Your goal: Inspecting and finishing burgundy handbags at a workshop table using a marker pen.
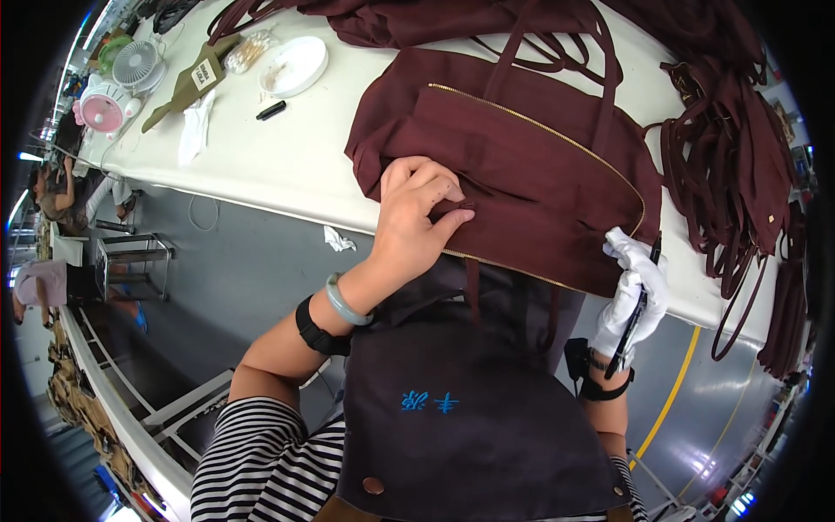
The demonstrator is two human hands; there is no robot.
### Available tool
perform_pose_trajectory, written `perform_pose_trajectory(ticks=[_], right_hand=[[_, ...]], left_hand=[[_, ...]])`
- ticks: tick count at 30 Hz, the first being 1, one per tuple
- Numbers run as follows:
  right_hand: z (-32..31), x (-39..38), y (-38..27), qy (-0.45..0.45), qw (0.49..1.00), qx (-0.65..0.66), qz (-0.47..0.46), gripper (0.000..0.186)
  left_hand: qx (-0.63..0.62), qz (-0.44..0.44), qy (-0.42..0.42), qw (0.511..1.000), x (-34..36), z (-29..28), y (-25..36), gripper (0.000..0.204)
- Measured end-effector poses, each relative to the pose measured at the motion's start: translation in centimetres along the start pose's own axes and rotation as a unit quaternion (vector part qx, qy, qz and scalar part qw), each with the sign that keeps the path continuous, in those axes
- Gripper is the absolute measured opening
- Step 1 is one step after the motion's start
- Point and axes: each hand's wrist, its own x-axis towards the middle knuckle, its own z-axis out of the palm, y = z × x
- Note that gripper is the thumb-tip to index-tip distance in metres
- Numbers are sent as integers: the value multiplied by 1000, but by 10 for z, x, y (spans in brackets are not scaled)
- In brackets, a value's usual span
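A dark maroon fabric bag [522, 165] with a gold zipper lies at the near edge of a white table [287, 165]. My left hand [416, 216], bare, with a jade bangle and a black wrist strap, pinches a fold of the bag's fabric near its front edge. My right hand [633, 291] wears a white glove and holds a thin black pen [639, 304] while touching the bag's lower right corner by the zipper's end. Two maroon straps of the bag run up across it.
A heap of maroon straps [731, 165] lies at the table's right. Further maroon bags sit at the back. A white plate [294, 65], a black marker [271, 110], a white cloth [196, 129] and two small fans [122, 83] stand at the left. Other people sit far left.
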Motion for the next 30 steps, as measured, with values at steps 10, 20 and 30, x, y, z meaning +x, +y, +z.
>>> perform_pose_trajectory(ticks=[10, 20, 30], right_hand=[[82, 16, 1, -156, 987, 10, -27, 17], [90, 21, 6, -271, 954, -28, -123, 38], [22, -2, -2, 35, 999, 18, -36, 28]], left_hand=[[-30, 31, 10, 999, -2, 5, -8, 27], [-15, 64, -1, 998, 1, 2, -8, 22], [-61, 42, -60, 995, 9, -29, 5, 28]])
